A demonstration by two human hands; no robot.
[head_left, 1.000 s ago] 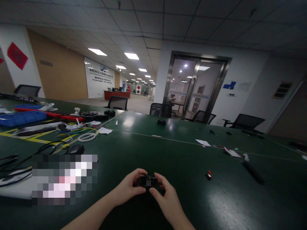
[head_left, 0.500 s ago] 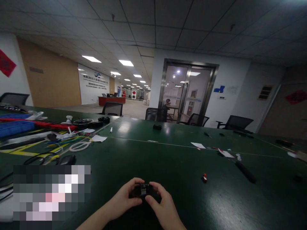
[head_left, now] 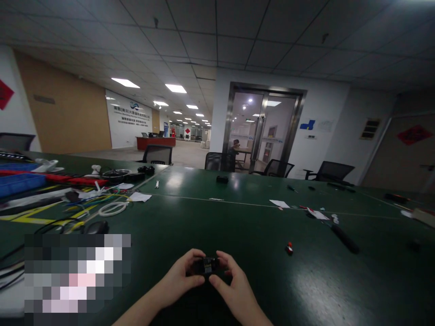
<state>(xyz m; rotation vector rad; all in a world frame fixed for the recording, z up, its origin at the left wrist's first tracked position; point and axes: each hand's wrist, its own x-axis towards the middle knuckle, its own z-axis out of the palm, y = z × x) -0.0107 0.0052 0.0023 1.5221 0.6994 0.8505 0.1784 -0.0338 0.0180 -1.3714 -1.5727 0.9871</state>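
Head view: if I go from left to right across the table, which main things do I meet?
Blue tray → coiled white tube → small wrench → left hand → black device, held between both hands → right hand → small red item → black handle.

The only view is taken from the wearer's head, faced forward and slightly down across the glossy dark-green worktop point(head_left: 190, 222). The two bare hands point(head_left: 181, 275) are seen close by at the lower edge; the steel-framed double glass door point(head_left: 247, 120) is seen far back, the grey panelled ceiling point(head_left: 197, 40) above.
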